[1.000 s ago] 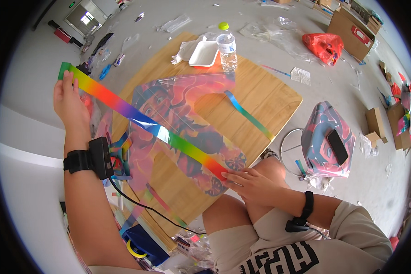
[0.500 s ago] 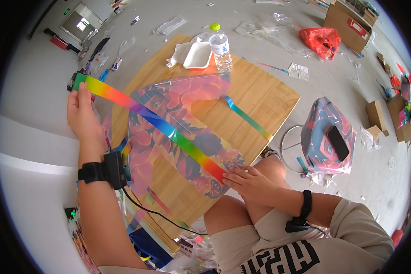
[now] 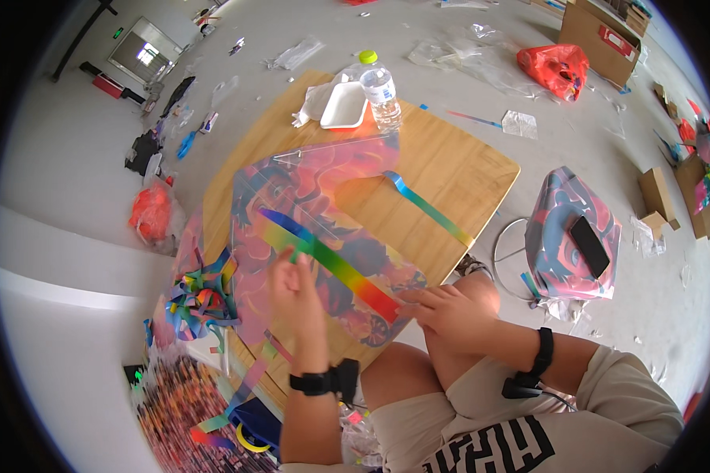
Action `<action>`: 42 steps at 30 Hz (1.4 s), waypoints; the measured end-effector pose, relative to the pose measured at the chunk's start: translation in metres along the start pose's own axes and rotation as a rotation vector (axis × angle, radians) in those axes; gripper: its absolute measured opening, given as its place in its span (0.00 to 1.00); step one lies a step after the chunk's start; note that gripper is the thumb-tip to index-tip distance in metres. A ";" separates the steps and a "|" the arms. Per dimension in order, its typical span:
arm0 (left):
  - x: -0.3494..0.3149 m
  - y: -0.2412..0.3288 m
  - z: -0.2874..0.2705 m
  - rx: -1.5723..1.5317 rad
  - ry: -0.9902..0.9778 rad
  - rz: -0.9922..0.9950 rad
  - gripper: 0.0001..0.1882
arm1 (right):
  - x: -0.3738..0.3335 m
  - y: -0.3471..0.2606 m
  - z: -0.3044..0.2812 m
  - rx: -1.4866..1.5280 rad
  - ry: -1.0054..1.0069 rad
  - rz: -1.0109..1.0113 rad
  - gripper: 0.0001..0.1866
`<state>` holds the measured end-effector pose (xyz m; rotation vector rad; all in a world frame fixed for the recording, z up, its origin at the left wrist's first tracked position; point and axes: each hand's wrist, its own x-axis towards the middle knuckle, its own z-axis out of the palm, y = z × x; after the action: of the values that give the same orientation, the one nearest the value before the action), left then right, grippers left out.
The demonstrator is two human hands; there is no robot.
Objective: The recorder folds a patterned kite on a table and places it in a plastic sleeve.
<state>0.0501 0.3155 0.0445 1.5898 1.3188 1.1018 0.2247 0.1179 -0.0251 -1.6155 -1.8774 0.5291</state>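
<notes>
A rainbow-coloured strip (image 3: 331, 262) stretches between my two hands above a printed, colourful kite sheet (image 3: 315, 221) on a low wooden table (image 3: 457, 165). My left hand (image 3: 296, 288) pinches the strip near its upper, green-blue end. My right hand (image 3: 446, 311) holds the red end by the table's near edge, over my knee. Another blue-green strip (image 3: 426, 206) lies flat on the wood to the right of the sheet.
A plastic water bottle (image 3: 380, 91) and a white tray (image 3: 345, 105) stand at the table's far end. A tangle of coloured strips (image 3: 201, 298) lies at the left. A stool carrying a printed bag and a black phone (image 3: 589, 246) stands to the right. Litter, a red bag (image 3: 556, 67) and cardboard boxes dot the floor.
My left hand has slid along the strip from its far left end toward my right hand, shortening the span held taut. The right hand has stayed in place.
</notes>
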 end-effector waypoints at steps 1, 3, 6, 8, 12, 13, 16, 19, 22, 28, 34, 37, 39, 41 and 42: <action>-0.012 -0.015 0.004 -0.057 -0.026 0.058 0.08 | -0.002 0.002 -0.005 0.030 0.021 0.020 0.23; -0.031 -0.065 0.008 -0.164 -0.066 0.170 0.08 | -0.001 0.003 -0.014 0.079 0.036 0.062 0.20; -0.058 -0.084 0.004 0.240 -0.126 0.327 0.09 | -0.005 0.004 -0.027 0.096 0.041 0.147 0.16; -0.076 -0.084 0.005 0.135 -0.147 0.077 0.08 | -0.010 0.006 -0.032 0.088 0.056 0.179 0.14; -0.098 -0.109 -0.004 0.119 -0.170 -0.013 0.11 | -0.016 0.004 -0.036 0.105 0.052 0.153 0.13; -0.101 -0.112 -0.006 0.166 -0.177 0.058 0.12 | -0.017 0.004 -0.036 0.096 0.042 0.148 0.13; -0.102 -0.104 -0.007 0.324 -0.215 0.194 0.15 | -0.022 0.006 -0.031 0.072 -0.017 0.164 0.12; -0.103 -0.104 -0.009 0.438 -0.291 0.239 0.23 | -0.019 0.003 -0.029 0.053 -0.054 0.120 0.13; -0.110 -0.090 -0.011 0.399 -0.316 0.272 0.36 | -0.014 0.000 -0.023 0.036 -0.054 0.054 0.16; -0.123 -0.092 -0.028 0.682 -0.484 0.407 0.36 | -0.005 0.011 0.004 -0.162 -0.023 -0.139 0.27; -0.129 -0.092 -0.020 0.813 -0.530 0.405 0.33 | 0.000 0.015 0.025 -0.240 -0.065 -0.141 0.32; -0.126 -0.094 -0.017 0.763 -0.533 0.427 0.33 | -0.002 0.017 0.027 -0.240 -0.079 -0.142 0.33; -0.126 -0.094 -0.016 0.754 -0.534 0.433 0.33 | -0.002 0.017 0.028 -0.238 -0.079 -0.136 0.32; -0.125 -0.094 -0.015 0.727 -0.525 0.426 0.33 | -0.003 0.016 0.026 -0.223 -0.069 -0.121 0.32; -0.126 -0.093 -0.014 0.705 -0.516 0.414 0.33 | -0.002 0.014 0.024 -0.224 -0.070 -0.117 0.32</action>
<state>-0.0034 0.2067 -0.0559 2.5401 1.0912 0.3688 0.2188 0.1209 -0.0523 -1.6310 -2.1327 0.3386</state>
